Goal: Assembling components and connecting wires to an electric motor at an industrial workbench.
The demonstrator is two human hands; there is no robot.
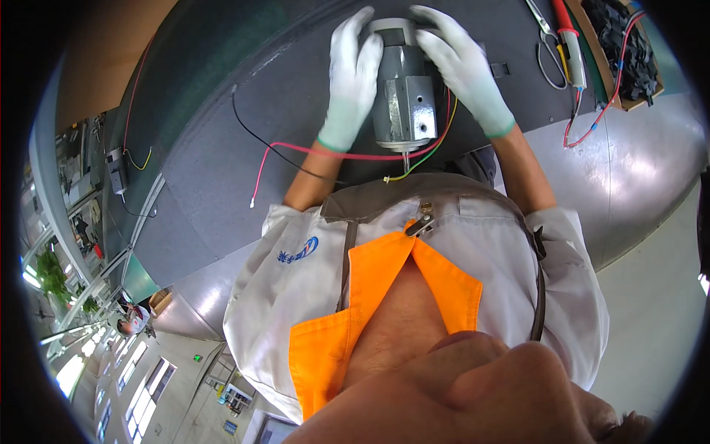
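One left hand and one right hand flank a gray motor. Whether either grips it, I cannot tell.

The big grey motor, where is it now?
In the head view, the big grey motor is near the top, slightly right of the middle, between the gloved left hand and right hand; a red wire runs past its lower end.
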